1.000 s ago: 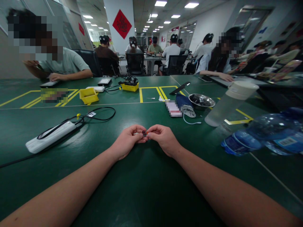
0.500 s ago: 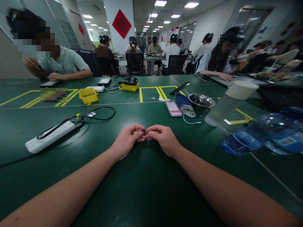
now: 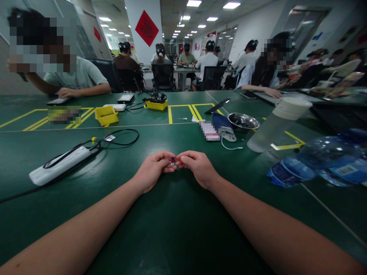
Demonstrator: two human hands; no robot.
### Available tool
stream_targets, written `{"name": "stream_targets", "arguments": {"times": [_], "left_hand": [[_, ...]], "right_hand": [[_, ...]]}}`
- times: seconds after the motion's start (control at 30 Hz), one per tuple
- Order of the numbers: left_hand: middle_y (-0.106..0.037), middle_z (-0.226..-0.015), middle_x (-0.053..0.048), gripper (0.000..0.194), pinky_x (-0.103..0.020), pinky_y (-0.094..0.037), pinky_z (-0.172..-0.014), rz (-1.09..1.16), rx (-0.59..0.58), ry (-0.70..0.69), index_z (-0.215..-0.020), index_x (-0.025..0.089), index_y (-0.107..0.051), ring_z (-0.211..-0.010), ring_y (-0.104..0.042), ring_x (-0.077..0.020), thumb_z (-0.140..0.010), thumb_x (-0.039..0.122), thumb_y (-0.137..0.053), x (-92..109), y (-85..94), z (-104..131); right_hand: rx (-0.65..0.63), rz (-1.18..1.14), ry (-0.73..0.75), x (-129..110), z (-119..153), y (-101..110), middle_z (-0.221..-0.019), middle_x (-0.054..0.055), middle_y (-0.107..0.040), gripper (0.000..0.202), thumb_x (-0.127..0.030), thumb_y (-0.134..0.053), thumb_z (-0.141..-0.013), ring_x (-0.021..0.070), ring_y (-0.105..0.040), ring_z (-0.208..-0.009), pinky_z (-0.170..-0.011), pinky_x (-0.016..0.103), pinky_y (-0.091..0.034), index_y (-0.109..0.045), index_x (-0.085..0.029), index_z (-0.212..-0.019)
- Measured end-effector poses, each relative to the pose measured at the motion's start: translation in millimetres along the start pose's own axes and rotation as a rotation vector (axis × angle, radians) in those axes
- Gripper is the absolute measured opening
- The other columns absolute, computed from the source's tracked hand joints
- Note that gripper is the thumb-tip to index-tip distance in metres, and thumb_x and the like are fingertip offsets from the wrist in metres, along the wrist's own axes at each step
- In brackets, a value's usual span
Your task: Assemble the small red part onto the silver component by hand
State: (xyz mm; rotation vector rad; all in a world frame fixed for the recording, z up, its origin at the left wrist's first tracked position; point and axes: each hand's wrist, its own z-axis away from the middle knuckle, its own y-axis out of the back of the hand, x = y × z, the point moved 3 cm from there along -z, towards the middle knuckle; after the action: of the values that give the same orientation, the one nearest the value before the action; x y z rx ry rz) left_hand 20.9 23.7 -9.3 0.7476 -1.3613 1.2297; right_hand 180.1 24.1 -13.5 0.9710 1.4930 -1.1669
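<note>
Close together over the green table (image 3: 160, 214), my two hands meet at the fingertips. Between the thumb and fingers of my left hand (image 3: 155, 168) is a small red and whitish part (image 3: 172, 161), too small to name. My right hand (image 3: 197, 166) pinches a tiny orange-red piece (image 3: 179, 159) right beside it. Whether the two pieces touch, I cannot tell. Fingers hide much of both.
A white power strip (image 3: 63, 166) with a black cable lies left. On the right are a frosted bottle (image 3: 266, 126), a blue-tinted plastic bottle (image 3: 298, 164) and a metal bowl (image 3: 243, 122). Yellow trays (image 3: 106, 115) stand farther back. Other people sit across the table.
My left fingers have shifted slightly, so more of the red and whitish part shows. The orange-red piece is also more visible. Across the table at left, a person's raised hand has moved up.
</note>
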Motion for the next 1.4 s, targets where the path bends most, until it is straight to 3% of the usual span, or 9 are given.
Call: {"name": "stream_targets", "arguments": {"times": [0.17, 0.43, 0.73, 1.4], "left_hand": [[-0.069, -0.085, -0.007, 0.019, -0.022, -0.054, -0.073, 0.008, -0.003, 0.0, -0.098, 0.013, -0.065, -0.073, -0.066, -0.0112, -0.079, 0.013, -0.06, 2.4, -1.0, 2.0], [-0.066, -0.088, -0.004, 0.026, -0.022, -0.051, -0.07, -0.167, -0.041, -0.086, -0.102, 0.016, -0.065, -0.074, -0.064, -0.0103, -0.077, 0.017, -0.067, 6.0, -2.7, 7.0], [-0.071, -0.095, -0.011, 0.031, -0.021, -0.054, -0.077, 0.02, -0.025, 0.018, -0.111, 0.011, -0.065, -0.077, -0.066, -0.0103, -0.081, 0.012, -0.061, 1.7, -0.6, 2.4], [-0.072, -0.087, -0.009, 0.026, -0.019, -0.055, -0.072, -0.011, -0.031, 0.002, -0.105, 0.013, -0.066, -0.074, -0.068, -0.0109, -0.08, 0.011, -0.06, 0.0, -0.1, 1.4]], "right_hand": [[0.015, -0.005, -0.019, 2.0, -1.4, 0.6, -0.078, 0.006, -0.071, 0.015, -0.021, -0.065, -0.075, 0.0166, -0.067, -0.073, -0.075, 0.034, -0.053, -0.07, -0.014, -0.087], [0.02, 0.072, 0.014, 0.7, -0.1, -0.2, -0.079, 0.005, -0.071, 0.015, -0.019, -0.069, -0.071, 0.0156, -0.066, -0.073, -0.072, 0.032, -0.052, -0.069, -0.015, -0.085], [0.023, 0.032, 0.013, 1.2, -1.9, 1.0, -0.078, 0.005, -0.071, 0.014, -0.021, -0.064, -0.077, 0.0152, -0.065, -0.072, -0.073, 0.032, -0.051, -0.071, -0.015, -0.087], [-0.016, 0.068, 0.03, -1.0, 0.8, -1.2, -0.078, 0.004, -0.071, 0.013, -0.016, -0.067, -0.072, 0.015, -0.066, -0.071, -0.072, 0.031, -0.051, -0.067, -0.015, -0.086]]}}
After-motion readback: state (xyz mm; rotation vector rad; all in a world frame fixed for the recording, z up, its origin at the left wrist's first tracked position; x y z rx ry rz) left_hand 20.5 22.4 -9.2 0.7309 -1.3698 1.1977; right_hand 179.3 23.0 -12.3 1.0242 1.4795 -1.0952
